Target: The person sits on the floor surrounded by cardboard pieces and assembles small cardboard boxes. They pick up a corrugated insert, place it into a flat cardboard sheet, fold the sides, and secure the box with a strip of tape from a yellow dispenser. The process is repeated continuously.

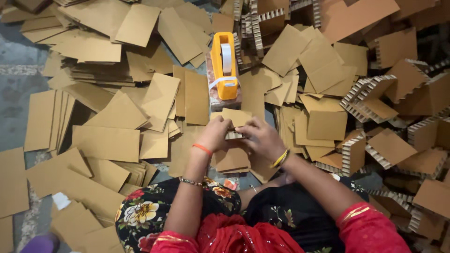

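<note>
Red sleeves and a black floral garment [140, 213] fill the near edge of the view, and 2 bare forearms reach forward from them. The left hand [214, 133], with an orange band and a thin bracelet on its arm, is curled with fingers bent, pinching the left end of a small folded cardboard piece [236, 122]. The right hand [263, 138], with yellow-green bangles at the wrist, is likewise half closed, its fingers and thumb gripping the right side of that piece. Both hands meet over it, almost touching each other; its flat brown top face shows above the fingers and a strip of its corrugated edge shows between them. The piece is held just above the floor, in front of the person's lap and close below a tape dispenser.

Just beyond the hands stands the yellow tape dispenser [223, 65] on a speckled block, a strip of pale tape hanging across its front. Flat brown cardboard sheets [108, 143] lie scattered and overlapping across the grey floor [11, 89] to the left and ahead. To the right and further back, thick honeycomb-edged cardboard corner pieces [370, 96] lie heaped in a pile.
</note>
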